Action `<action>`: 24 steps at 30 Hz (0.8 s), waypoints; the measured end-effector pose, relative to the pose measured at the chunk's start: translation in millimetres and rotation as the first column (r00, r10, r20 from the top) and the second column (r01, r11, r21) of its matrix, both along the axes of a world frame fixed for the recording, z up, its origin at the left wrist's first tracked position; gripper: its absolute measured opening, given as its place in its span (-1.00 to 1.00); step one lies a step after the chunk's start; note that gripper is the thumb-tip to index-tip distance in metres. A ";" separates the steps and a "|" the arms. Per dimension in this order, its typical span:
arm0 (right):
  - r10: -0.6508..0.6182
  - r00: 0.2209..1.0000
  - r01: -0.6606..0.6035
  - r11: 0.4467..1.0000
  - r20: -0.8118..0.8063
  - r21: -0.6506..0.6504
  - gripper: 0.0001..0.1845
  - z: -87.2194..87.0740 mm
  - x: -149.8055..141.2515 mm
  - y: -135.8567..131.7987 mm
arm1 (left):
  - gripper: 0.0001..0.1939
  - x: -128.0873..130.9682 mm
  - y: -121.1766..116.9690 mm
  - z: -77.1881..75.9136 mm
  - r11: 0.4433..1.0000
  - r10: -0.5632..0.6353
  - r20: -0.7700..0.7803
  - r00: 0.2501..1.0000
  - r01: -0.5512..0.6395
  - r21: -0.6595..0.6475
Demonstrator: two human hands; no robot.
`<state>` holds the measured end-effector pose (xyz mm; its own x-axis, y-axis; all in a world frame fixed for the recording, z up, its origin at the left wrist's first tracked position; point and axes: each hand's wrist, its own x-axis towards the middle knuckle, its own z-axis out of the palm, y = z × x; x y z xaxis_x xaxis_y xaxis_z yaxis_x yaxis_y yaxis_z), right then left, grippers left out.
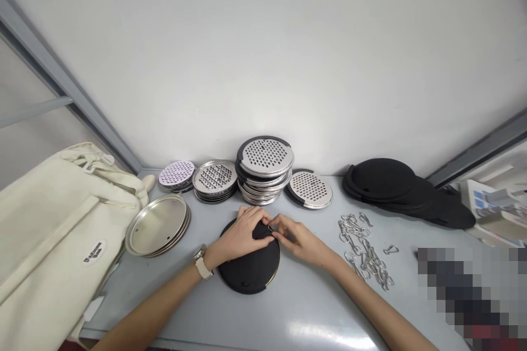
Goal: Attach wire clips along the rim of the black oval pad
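The black disc [251, 269] is lying on the near middle of the grey tabletop [317, 296]. The left hand [242, 236] is resting over its upper part, thumb spreading away from the other fingers; whether these are gripping the disc, I cannot tell. The right hand [294, 237] is pinching a small metal clip [270, 228] between thumb and fingers at the disc's upper right edge. Loose metal clips [373, 263] are lying to the right. Behind, a stack of perforated discs [265, 156] is standing near the wall. At the left, a cream bag [61, 219] is bearing an oval label [94, 253] with slanting dark lettering, its lower word apparently reading "Bag"; the upper is looking too unclear to read surely.
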<state>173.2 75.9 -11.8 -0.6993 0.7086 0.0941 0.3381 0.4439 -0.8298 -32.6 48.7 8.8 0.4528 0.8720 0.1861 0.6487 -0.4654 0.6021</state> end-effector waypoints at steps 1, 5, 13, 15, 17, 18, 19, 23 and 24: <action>0.001 1.000 -0.001 1.000 -0.008 -0.010 -0.79 -0.9 -0.2 0.1 | -0.80 0.0 0.0 0.0 1.000 0.000 0.002 1.000 0.000 0.001; 0.001 0.999 -0.003 0.999 -0.034 -0.051 -0.79 -4.1 -0.7 0.6 | -0.81 0.0 -0.1 -0.4 1.000 0.008 -0.002 1.000 -0.008 -0.001; -0.010 0.999 0.005 0.996 -0.050 -0.091 -0.80 -6.3 0.7 3.9 | -0.89 -0.1 -1.8 -0.1 1.000 0.001 -0.031 1.000 -0.001 0.020; -0.008 0.999 0.004 0.996 -0.043 -0.085 -0.80 -5.8 1.0 5.0 | -0.90 -0.1 -2.0 0.4 1.000 -0.002 -0.035 0.999 0.003 0.023; -0.004 0.999 0.001 0.997 -0.038 -0.076 -0.80 -5.3 1.3 5.5 | -0.90 -0.1 -2.1 0.7 1.000 -0.003 -0.038 0.999 0.004 0.026; -0.004 0.999 0.002 0.997 -0.036 -0.071 -0.80 -5.2 1.4 5.6 | -0.89 0.0 -2.1 0.8 1.000 -0.001 -0.038 0.999 0.002 0.029; -0.005 0.999 0.003 0.998 -0.032 -0.067 -0.81 -5.1 1.7 5.6 | -0.89 0.1 -2.1 1.0 0.999 0.002 -0.038 0.999 -0.001 0.032; -0.028 1.000 0.028 1.000 -0.003 -0.011 -0.79 -4.7 2.6 5.7 | -0.87 0.5 -2.1 1.3 0.999 0.002 -0.032 1.000 -0.001 0.045; -0.037 0.999 0.037 0.999 0.008 0.019 -0.78 -4.5 2.7 6.0 | -0.86 0.5 -2.1 1.3 0.999 0.003 -0.031 1.000 -0.002 0.048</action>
<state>175.9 81.9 -16.3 -0.6733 0.7323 0.1021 0.3614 0.4465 -0.8185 -32.1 46.7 10.1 0.4568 0.8634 0.2140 0.6680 -0.4918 0.5585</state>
